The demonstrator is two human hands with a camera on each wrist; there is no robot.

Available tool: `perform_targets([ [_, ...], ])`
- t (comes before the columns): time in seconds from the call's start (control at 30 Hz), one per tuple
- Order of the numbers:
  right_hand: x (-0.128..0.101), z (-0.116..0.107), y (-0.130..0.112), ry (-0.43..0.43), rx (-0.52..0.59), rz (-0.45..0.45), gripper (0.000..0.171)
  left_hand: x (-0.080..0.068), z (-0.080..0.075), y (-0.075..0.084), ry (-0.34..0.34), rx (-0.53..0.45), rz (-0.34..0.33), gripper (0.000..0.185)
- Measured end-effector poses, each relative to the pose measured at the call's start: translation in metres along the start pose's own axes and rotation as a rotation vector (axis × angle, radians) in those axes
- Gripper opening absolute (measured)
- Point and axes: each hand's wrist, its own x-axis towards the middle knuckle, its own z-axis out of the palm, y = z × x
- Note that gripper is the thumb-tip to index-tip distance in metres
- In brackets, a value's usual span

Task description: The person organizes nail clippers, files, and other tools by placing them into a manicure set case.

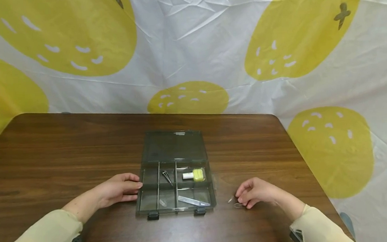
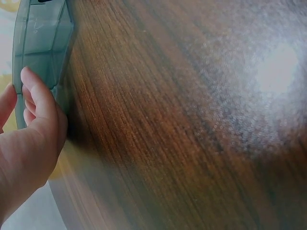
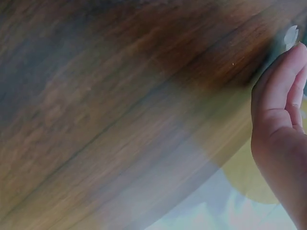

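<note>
An open, smoky-clear compartment box (image 1: 173, 154) lies at the table's middle with its lid folded back. Its compartments hold dark tweezers (image 1: 166, 176), a yellow and white item (image 1: 194, 175), a clear flat strip (image 1: 192, 201) and a tiny clear piece (image 1: 163, 202). My left hand (image 1: 120, 188) rests on the table, its fingertips (image 2: 29, 79) touching the left wall of the box (image 2: 41, 43). Right of the box, my right hand (image 1: 252, 193) hovers just over the table with curled fingers, pinching a small clear, silvery piece (image 1: 233, 200) (image 3: 291, 34).
The brown wooden table (image 1: 64, 156) runs wide to the left and behind the box. Its right edge and rounded corner lie close to my right hand. A white cloth with yellow fruit shapes (image 1: 191, 42) hangs behind and drapes to the right.
</note>
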Motion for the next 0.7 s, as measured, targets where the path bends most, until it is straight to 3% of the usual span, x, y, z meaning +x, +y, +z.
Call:
perform_targets([
  [0.17,0.000,0.001,0.002,0.008,-0.045,-0.001,0.026,0.000,0.000,0.000,0.002,0.001,-0.003,0.036],
  [0.53,0.003,0.014,-0.006,0.089,-0.320,-0.099,0.014,0.002,-0.002,0.000,0.004,0.001,-0.001,0.034],
  [0.7,0.004,0.016,-0.008,0.083,-0.348,-0.091,0.008,0.002,-0.002,-0.001,0.004,0.002,-0.003,0.035],
])
